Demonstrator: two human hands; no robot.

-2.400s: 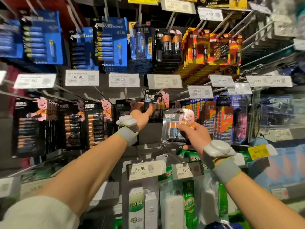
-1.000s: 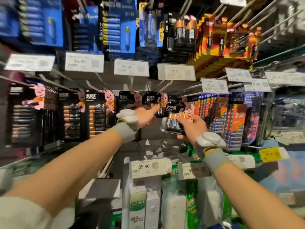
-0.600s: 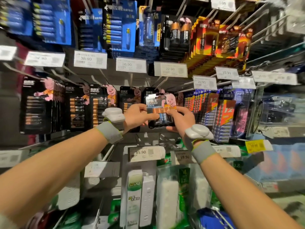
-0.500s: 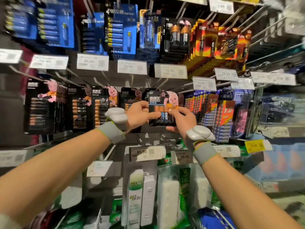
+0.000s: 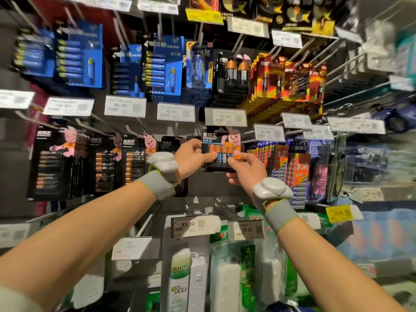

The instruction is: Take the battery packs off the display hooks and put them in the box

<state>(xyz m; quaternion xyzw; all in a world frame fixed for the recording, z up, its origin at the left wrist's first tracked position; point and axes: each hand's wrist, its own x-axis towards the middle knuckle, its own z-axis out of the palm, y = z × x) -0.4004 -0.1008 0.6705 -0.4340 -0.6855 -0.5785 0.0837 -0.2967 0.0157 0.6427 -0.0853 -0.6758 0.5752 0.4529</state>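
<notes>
Grey display wall [image 5: 209,192] fills the view, hung with carded goods on metal hooks. Above the person's fingers [image 5: 190,145] hang blue battery cards [image 5: 162,66], and up to their right is a thick stack of red and orange cards [image 5: 290,79]. Left of the fingers, at the same height, hang black battery cards printed with a pink rabbit [image 5: 58,163]. Just right of the fingers are blue and red cards [image 5: 295,174]. Below the fingers sit white power strips [image 5: 191,282] in clear packaging.

Two bare forearms reach up from the lower corners. Each wears a grey wristband with a white device strapped on, one on the left wrist [image 5: 163,164] and one on the right wrist [image 5: 271,191].

The left hand [image 5: 191,157] and the right hand [image 5: 246,170] meet at the centre and share one battery pack [image 5: 221,149]. It is a black card with a row of copper-topped cells and the rabbit figure. It stands upright between the two hands, in front of the wall. Its top edge sits just under a white price tag reading 22.90 [image 5: 225,117].

The left thumb and curled fingers pinch the card's left edge. The right thumb presses its front near the lower right corner, with the other right fingers curled behind the bottom edge. Whether the card hangs on a hook cannot be told.
</notes>
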